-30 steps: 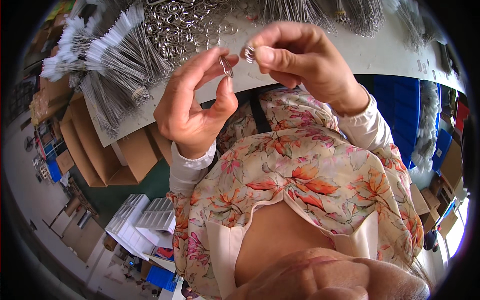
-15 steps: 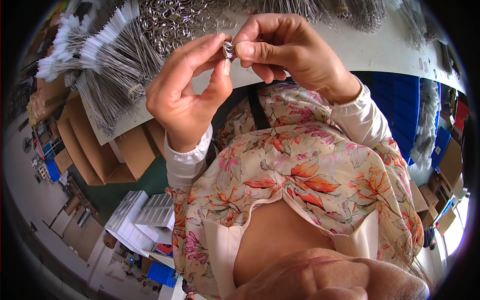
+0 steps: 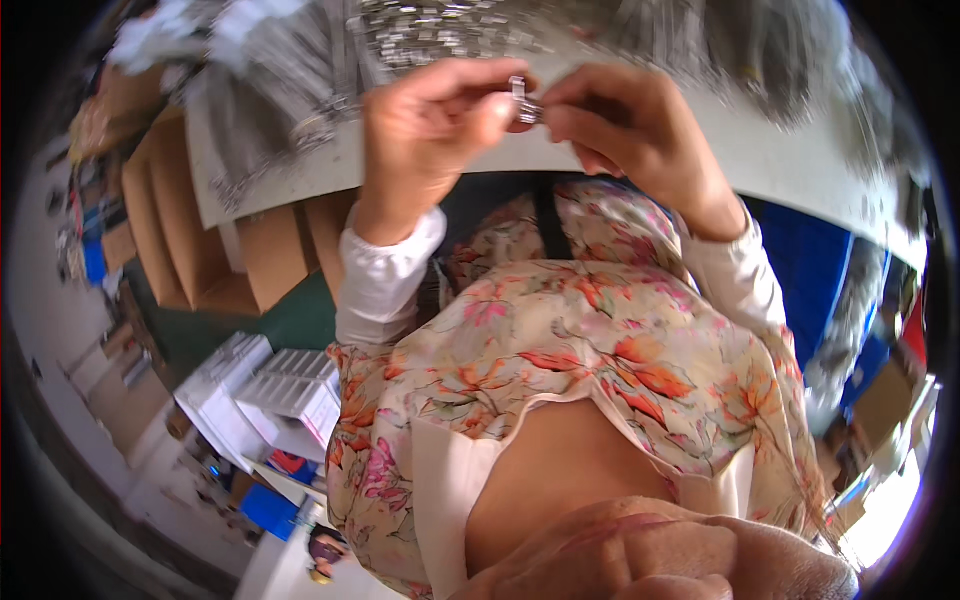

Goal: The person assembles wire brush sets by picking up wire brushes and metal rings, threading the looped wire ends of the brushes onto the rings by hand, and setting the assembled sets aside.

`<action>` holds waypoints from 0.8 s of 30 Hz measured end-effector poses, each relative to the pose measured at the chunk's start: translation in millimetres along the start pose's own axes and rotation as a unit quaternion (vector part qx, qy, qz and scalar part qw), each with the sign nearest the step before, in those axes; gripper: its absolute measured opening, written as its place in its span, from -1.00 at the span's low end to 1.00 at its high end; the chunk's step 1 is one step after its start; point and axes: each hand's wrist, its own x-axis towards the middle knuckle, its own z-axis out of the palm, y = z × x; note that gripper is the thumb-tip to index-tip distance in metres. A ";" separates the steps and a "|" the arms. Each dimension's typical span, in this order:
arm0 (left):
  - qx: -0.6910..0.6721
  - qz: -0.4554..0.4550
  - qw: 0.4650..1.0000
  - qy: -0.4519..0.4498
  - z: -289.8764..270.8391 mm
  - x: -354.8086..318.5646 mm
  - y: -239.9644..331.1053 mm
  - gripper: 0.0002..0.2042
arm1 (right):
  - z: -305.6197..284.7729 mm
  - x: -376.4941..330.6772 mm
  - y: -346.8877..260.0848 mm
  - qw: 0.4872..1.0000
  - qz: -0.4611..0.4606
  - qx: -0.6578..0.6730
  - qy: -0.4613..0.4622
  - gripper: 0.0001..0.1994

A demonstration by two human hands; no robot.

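Observation:
Between my two hands, just over the near part of the worktable, is a small cluster of shiny metal rings (image 3: 524,106). My left hand (image 3: 425,135) is closed, pinching the cluster with thumb and fingers. From the other side my right hand (image 3: 645,130) is closed too, its thumb and forefinger at the edge of the same rings. One ring stands up above the others; motion blur hides how they are linked. Beyond my left hand a heap of loose metal rings (image 3: 440,30) lies on the table.
Bundles of thin wire brushes with white tips (image 3: 265,75) lie at the left on the pale worktable (image 3: 480,155); more wire bundles (image 3: 690,45) lie at the back right. Open cardboard boxes (image 3: 205,235) stand below left, blue bins (image 3: 800,265) below right. White drawer units (image 3: 270,395) are farther left.
The view has shifted and blurred. Both hands with the rings appear farther right, and my left hand has turned more upright. One ring now sticks up from the cluster.

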 end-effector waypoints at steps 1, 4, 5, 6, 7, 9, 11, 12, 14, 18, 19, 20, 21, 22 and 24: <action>0.029 0.000 1.000 0.003 -5.7 -2.9 -6.9 -0.75 | 3.2 2.7 9.2 0.988 -0.067 -0.138 0.036 -0.91; 0.199 0.034 0.978 0.047 -28.3 -2.7 -17.2 -0.76 | 1.1 1.1 45.5 0.829 -0.230 -0.484 0.161 -0.86; 0.222 0.038 0.971 0.081 -47.1 -5.8 -18.0 -0.78 | -0.2 -3.2 58.7 0.809 -0.232 -0.516 0.162 -0.86; 0.238 0.042 0.964 0.112 -69.6 -6.5 -17.4 -0.80 | -2.0 -7.0 68.2 0.785 -0.229 -0.552 0.165 -0.86; 0.274 0.034 0.945 0.175 -93.8 -10.7 -6.3 -0.82 | -3.3 -9.1 74.1 0.787 -0.244 -0.545 0.157 -0.86; 0.329 0.030 0.901 0.282 -158.0 -14.3 8.9 -0.85 | -4.7 -13.1 82.0 0.753 -0.282 -0.578 0.139 -0.84; 0.387 0.026 0.849 0.359 -233.1 -27.1 14.6 -0.86 | 1.8 -13.1 80.7 0.745 -0.304 -0.578 0.135 -0.83; 0.423 0.016 0.820 0.385 -259.2 -37.8 22.6 -0.86 | 3.9 -12.9 78.1 0.739 -0.322 -0.577 0.131 -0.82; 0.509 -0.063 0.785 0.347 -288.4 -30.0 20.6 -0.83 | 2.0 -11.9 82.7 0.733 -0.328 -0.580 0.142 -0.77; 0.675 -0.213 0.663 0.244 -283.1 -8.0 8.0 -0.74 | -0.6 -9.7 83.2 0.740 -0.324 -0.570 0.153 -0.74; 0.679 -0.246 0.648 0.242 -274.2 -3.6 9.0 -0.73 | -1.0 -9.8 83.0 0.744 -0.320 -0.567 0.150 -0.74; 0.680 -0.245 0.648 0.242 -282.2 -3.1 7.3 -0.73 | -1.1 -9.6 82.4 0.743 -0.320 -0.567 0.152 -0.74; 0.642 -0.243 0.686 0.241 -297.5 -4.8 4.6 -0.73 | -0.8 -9.0 81.4 0.750 -0.318 -0.561 0.147 -0.75; 0.602 -0.241 0.723 0.237 -302.5 -5.1 5.7 -0.73 | -0.4 -9.5 80.9 0.758 -0.315 -0.554 0.141 -0.75; 0.556 -0.271 0.742 0.258 -309.1 -5.5 8.7 -0.77 | -0.3 -8.8 80.4 0.762 -0.316 -0.548 0.139 -0.76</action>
